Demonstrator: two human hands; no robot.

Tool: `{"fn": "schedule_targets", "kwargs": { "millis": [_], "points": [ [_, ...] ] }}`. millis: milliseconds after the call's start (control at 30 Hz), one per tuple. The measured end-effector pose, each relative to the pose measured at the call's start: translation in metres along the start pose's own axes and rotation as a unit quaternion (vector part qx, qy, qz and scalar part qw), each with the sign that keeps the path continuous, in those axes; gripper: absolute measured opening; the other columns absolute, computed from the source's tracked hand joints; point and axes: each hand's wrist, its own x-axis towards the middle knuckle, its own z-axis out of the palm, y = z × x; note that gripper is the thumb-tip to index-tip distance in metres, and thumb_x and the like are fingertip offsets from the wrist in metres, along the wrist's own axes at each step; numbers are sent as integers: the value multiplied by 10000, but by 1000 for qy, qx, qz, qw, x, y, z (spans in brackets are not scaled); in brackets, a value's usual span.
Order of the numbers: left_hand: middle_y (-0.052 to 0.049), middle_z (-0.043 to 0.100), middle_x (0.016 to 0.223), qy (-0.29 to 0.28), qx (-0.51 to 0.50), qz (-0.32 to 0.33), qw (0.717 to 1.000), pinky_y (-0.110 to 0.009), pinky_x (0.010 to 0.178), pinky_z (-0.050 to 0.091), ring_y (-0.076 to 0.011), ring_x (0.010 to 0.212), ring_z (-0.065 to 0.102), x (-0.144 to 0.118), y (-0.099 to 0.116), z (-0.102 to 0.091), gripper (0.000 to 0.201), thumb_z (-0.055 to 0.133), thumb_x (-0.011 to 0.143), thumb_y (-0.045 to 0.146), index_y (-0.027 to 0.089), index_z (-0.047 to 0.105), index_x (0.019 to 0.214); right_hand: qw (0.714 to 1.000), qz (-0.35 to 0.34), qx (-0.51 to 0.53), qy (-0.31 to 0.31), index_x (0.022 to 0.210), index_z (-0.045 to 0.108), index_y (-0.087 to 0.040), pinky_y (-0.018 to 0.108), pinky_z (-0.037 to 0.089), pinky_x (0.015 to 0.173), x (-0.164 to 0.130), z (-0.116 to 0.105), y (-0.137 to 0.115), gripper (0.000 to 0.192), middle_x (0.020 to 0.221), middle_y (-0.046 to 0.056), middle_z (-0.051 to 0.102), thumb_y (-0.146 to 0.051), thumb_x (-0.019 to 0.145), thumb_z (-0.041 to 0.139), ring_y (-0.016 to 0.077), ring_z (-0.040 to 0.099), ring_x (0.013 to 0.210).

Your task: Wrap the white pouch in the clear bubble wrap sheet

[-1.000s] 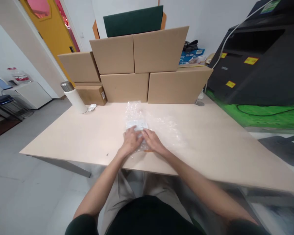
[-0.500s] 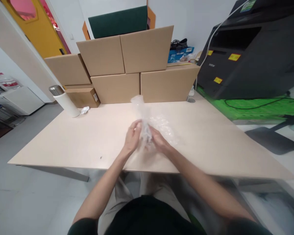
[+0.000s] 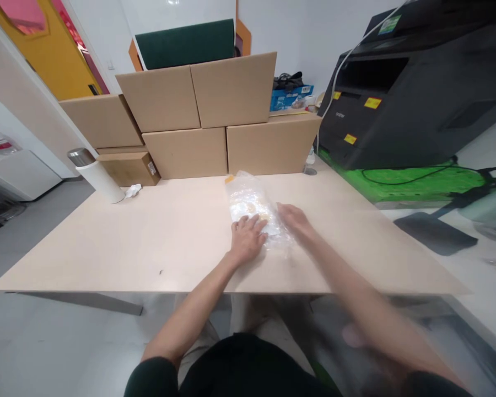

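A clear plastic bag (image 3: pixel 250 201) lies flat on the beige table (image 3: pixel 157 242), reaching from near the boxes toward me. My left hand (image 3: pixel 247 239) rests palm down on its near end, fingers spread. My right hand (image 3: pixel 294 219) lies flat at the bag's right edge, blurred with motion. Something pale shows through the plastic; I cannot tell what it is. A small orange scrap (image 3: pixel 229 178) lies at the bag's far end.
Stacked cardboard boxes (image 3: pixel 198 118) line the table's far edge. A white flask (image 3: pixel 95 175) with a metal cap and a crumpled white scrap (image 3: pixel 133 191) stand at the far left. A black printer (image 3: pixel 400 88) sits to the right on a green surface.
The bag was lifted and bunched between both hands half a second ago; now it lies spread flat, farther right, with both hands pressed on it. My view has shifted right.
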Motion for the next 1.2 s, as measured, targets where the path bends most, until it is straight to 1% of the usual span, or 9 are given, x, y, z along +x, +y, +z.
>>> {"fn": "schedule_targets", "kwargs": {
  "millis": [267, 467, 533, 667, 733, 867, 967, 1100, 1200],
  "points": [
    [-20, 414, 1565, 47, -47, 10, 998, -508, 1086, 295, -315, 1374, 360, -14, -12, -6, 473, 444, 972, 451, 351, 504, 1430, 969, 106, 192, -116, 734, 623, -174, 318, 514, 636, -1, 37, -47, 304, 683, 49, 684, -336, 593, 838, 224, 643, 709],
    [-41, 315, 1618, 158, 16, -8, 987, -556, 1185, 41, -342, 1511, 126, -29, -49, -82, 513, 528, 948, 424, 305, 499, 1446, 873, 73, 347, -336, 907, 698, -161, 311, 538, 647, -46, 42, -56, 445, 776, 36, 734, -291, 532, 901, 187, 669, 652],
    [-12, 381, 1586, 129, 11, -1, 992, -567, 1190, 14, -345, 1513, 133, -34, -61, -117, 469, 577, 923, 440, 332, 571, 1380, 862, 41, 324, -388, 957, 720, -153, 297, 534, 667, -61, 33, -64, 441, 842, 45, 744, -294, 575, 889, 180, 679, 695],
    [-88, 675, 1267, -27, -273, 0, 962, -437, 1031, 431, -331, 1257, 550, -48, -73, -154, 544, 512, 903, 638, 244, 690, 1233, 871, -34, 324, -367, 922, 752, -178, 274, 518, 682, -77, 17, -82, 340, 878, 34, 743, -296, 623, 863, 167, 672, 747],
    [-136, 728, 1075, -55, -432, -57, 898, -406, 907, 500, -348, 1148, 616, -54, -75, -148, 757, 417, 847, 795, 172, 714, 1157, 876, -37, 350, -328, 903, 754, -198, 279, 520, 673, -77, 16, -88, 328, 878, 29, 742, -296, 612, 869, 174, 671, 755],
    [-165, 720, 959, 46, -614, -172, 769, -439, 899, 500, -368, 1151, 613, -54, -73, -109, 1005, 176, 775, 917, 123, 664, 1149, 874, 29, 424, -235, 833, 716, -205, 287, 519, 627, -66, 39, -85, 404, 764, 4, 712, -289, 496, 921, 158, 637, 648],
    [-164, 709, 1027, 69, -687, -147, 709, -446, 918, 506, -349, 1099, 641, -44, -70, -76, 861, 445, 781, 852, 126, 604, 1217, 880, 75, 441, -159, 808, 667, -196, 298, 511, 618, -49, 67, -70, 477, 710, -7, 674, -339, 439, 933, 150, 605, 606],
    [-171, 657, 1173, 135, -674, -194, 700, -437, 864, 543, -304, 985, 675, -28, -77, -42, 844, 813, 695, 448, 141, 434, 1384, 939, 90, 319, -87, 801, 615, -190, 369, 521, 655, -27, 94, -45, 527, 698, 16, 631, -515, 479, 876, 214, 616, 664],
    [-180, 590, 1281, 198, -552, -255, 769, -460, 906, 535, -292, 1043, 656, -20, -89, -28, 951, 762, 755, 371, 189, 228, 1520, 987, -25, 160, -6, 1052, 635, -186, 481, 501, 900, -18, 99, -31, 582, 1018, 110, 672, -537, 615, 791, 311, 621, 989]
  ]
}}
